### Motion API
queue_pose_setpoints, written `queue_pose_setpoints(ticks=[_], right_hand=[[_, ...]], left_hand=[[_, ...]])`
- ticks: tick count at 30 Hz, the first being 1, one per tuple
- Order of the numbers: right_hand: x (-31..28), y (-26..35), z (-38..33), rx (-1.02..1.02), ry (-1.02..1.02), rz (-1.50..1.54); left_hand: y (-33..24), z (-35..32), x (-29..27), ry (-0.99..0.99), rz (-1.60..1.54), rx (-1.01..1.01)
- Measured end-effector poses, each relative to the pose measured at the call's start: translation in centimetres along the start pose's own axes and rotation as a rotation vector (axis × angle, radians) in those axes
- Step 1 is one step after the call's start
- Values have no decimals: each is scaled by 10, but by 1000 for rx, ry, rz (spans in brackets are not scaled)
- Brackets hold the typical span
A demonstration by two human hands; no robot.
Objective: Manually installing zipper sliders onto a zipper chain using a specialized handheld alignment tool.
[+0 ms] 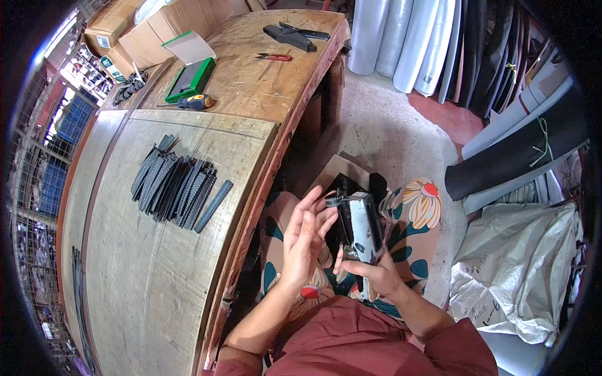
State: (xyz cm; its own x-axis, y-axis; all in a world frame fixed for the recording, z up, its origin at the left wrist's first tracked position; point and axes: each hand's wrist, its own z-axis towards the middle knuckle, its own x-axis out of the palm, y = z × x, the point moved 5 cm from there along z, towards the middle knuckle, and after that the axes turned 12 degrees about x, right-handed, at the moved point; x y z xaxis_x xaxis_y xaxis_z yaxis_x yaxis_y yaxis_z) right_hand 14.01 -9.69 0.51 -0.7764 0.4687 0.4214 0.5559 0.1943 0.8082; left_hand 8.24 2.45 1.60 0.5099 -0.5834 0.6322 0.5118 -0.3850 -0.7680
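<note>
My right hand (378, 276) is wrapped round the handle of a white-and-black hand tool (360, 225), shaped like a staple gun, above my lap. At the tool's far end a short ribbed dark strip (338, 202) sticks out to the left. My left hand (302, 241) is beside that end, fingers stretched and apart, the tips close to the strip; whether they touch it cannot be made out. A black piece (343, 183) lies behind the tool, partly covered. On the table to my left lies a pile of similar dark strips (175, 185), one strip (214, 205) a little apart.
The wooden table (169, 269) fills the left, its edge near my left arm. On it are a screwdriver (195, 102), an open green box (190, 80), red-handled pliers (274, 57) and a black stapler-like tool (291, 37). Material rolls (401, 44) and a white sack (511, 269) stand right.
</note>
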Motion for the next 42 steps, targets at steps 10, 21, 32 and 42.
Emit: queue_pose_setpoints(ticks=[10, 21, 32, 42], right_hand=[[-15, -15, -8, -17, -89, -153], [-27, -33, -15, 14, -118, -27], [-52, -40, -11, -27, -234, 33], [-21, -29, -6, -29, -147, -70]], left_hand=[[3, 23, 14, 127, -106, -116], [13, 33, 15, 146, 127, -89], [-172, 1, -3, -244, 1686, 587], [-185, -12, -30, -337, 1706, 471]])
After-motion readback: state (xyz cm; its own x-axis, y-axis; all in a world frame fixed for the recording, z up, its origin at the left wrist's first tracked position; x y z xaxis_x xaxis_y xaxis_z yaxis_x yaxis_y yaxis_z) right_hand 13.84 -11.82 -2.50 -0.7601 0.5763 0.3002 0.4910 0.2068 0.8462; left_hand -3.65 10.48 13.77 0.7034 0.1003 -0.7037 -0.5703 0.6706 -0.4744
